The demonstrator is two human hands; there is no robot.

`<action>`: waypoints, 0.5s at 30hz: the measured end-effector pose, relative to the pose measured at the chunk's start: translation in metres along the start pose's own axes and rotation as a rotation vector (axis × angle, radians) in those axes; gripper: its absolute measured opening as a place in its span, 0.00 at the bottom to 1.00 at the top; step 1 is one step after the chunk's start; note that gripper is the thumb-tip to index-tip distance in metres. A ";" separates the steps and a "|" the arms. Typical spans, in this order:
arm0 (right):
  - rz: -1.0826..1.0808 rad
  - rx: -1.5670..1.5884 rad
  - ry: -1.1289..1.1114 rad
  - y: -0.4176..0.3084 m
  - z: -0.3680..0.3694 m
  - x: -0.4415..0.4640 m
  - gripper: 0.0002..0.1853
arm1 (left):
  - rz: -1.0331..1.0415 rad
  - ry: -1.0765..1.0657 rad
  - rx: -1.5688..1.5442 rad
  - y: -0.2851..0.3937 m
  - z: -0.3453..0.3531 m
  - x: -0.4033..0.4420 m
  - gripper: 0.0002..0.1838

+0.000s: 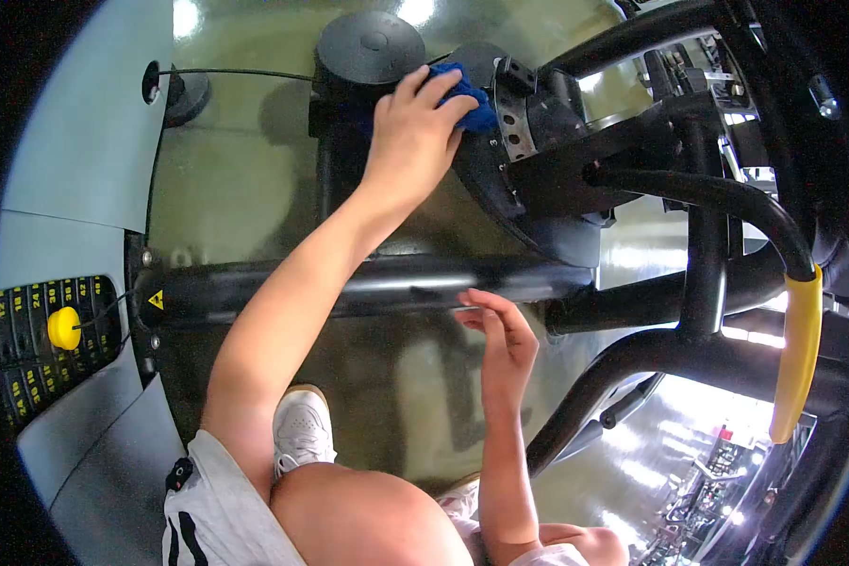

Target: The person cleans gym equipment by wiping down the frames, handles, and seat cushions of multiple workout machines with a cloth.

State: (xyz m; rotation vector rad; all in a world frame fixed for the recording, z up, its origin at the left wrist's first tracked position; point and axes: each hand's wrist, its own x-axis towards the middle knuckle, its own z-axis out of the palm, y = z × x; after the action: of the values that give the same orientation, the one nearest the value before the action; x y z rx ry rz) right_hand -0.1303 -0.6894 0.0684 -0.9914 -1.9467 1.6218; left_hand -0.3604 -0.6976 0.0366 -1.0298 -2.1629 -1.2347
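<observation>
One black machine frame (704, 274) is filling the right side, its bent tubes crossing one another. One grey casing (71, 104) is standing at the left; through its opening, a stack of black weights (28, 325) with yellow numbers is showing. One thick black tube (406, 280) is running from the casing towards the frame, and the left forearm is crossing over it, hiding a stretch. Two round black discs (373, 42) are sitting near the top, one partly behind the other things there, and one thin cable (245, 72) is stretching from the casing to the nearer disc. One yellow handle (799, 349) is covering a tube end. The left hand (415, 132) is curling spread fingers over one blue cloth (481, 115), which is lying between the nearer disc and one holed metal strip (514, 127). The right hand (505, 344) is hovering by the tube, fingers loosely bent and parted; whether they are touching it, I cannot tell. Two pale shoes (302, 424) are showing below, one mostly hidden. One yellow knob (64, 328) is sticking out before the weights.
</observation>
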 end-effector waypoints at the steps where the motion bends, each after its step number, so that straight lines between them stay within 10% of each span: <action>1: -0.009 -0.007 -0.002 -0.001 0.000 0.001 0.12 | -0.011 -0.011 0.019 0.004 0.005 -0.001 0.16; 15: 0.051 0.000 0.016 0.001 0.001 0.003 0.12 | 0.104 -0.107 -0.045 0.040 -0.016 -0.043 0.18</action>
State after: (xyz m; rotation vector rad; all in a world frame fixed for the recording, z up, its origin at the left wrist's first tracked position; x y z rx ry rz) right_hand -0.1322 -0.6879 0.0669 -1.0582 -1.9258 1.6362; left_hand -0.3020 -0.7150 0.0370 -1.2368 -2.1390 -1.2105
